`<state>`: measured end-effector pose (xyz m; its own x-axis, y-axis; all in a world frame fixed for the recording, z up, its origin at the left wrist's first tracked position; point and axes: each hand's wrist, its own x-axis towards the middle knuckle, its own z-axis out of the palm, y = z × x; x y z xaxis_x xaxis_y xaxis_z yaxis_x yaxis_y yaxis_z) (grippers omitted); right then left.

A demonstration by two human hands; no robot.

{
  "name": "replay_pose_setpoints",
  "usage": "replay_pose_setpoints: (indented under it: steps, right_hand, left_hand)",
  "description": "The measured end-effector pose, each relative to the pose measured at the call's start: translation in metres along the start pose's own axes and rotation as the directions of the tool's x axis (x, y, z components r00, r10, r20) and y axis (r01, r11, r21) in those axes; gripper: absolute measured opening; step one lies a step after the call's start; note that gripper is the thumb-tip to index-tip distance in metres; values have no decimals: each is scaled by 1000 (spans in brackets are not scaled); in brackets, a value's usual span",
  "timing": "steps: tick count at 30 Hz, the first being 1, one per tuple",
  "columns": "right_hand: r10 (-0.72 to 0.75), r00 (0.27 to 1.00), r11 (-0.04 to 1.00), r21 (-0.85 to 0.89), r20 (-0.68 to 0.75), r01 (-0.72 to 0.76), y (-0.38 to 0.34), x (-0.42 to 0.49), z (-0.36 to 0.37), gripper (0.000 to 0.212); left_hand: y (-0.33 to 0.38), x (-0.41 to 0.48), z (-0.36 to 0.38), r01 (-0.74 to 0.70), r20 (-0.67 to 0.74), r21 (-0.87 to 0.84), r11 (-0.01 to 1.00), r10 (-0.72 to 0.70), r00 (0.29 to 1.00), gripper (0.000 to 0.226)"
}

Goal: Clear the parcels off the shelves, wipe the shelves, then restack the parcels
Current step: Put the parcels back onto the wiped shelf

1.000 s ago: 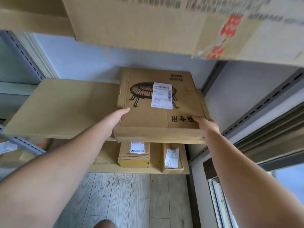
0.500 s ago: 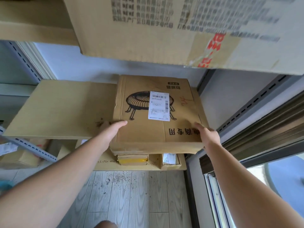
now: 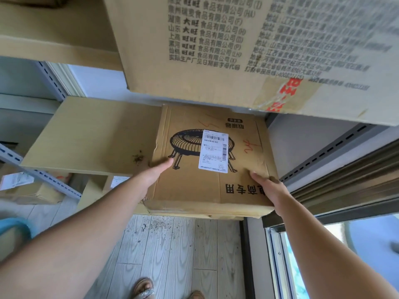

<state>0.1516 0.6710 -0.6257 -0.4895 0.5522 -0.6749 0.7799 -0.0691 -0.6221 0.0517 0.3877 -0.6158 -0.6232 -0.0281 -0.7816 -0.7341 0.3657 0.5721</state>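
Shelf (image 3: 90, 134): both hands hold flat parcel (image 3: 194, 186), L (image 3: 151, 175), R (image 3: 269, 188).

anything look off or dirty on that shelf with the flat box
Yes. A small patch of dark crumbly debris lies on the bare shelf board, just left of the flat parcel; similar specks dot the floor below. The parcel's left edge is creased and ragged. It overhangs the shelf front, held by the left hand and right hand.
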Motion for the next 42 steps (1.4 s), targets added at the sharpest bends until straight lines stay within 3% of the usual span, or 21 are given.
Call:
replay_pose_setpoints:
  steps: [3,9,21,25,32,42]
  right_hand:
    - [21,1000,1000,1,11,-21,10,-25,-2,77]
    - [38,999,999,-17,24,-37,23,-93,-4,67]
    - [-129,965,972,-163,228,169,10,-171,47,77]
    - [-172,925,951,-189,337,246,2,-203,95,66]
    - [-209,825,903,-220,525,368,-19,-252,198,46]
    - [-234,744,865,-215,626,453,-47,-338,331,35]
  left_hand:
    - [-9,-18,-11,-24,-16,0,1000,24,1000,108]
    - [-36,-79,-51,-82,-15,54,995,83,996,88]
    - [-121,-163,-123,-36,-246,-44,998,24,969,79]
    - [-152,-196,-170,-13,-345,-136,991,-35,938,85]
    - [-204,-228,-260,-11,-461,-198,980,-83,883,74]
    - [-250,-241,-403,0,-513,-315,949,-171,841,89]
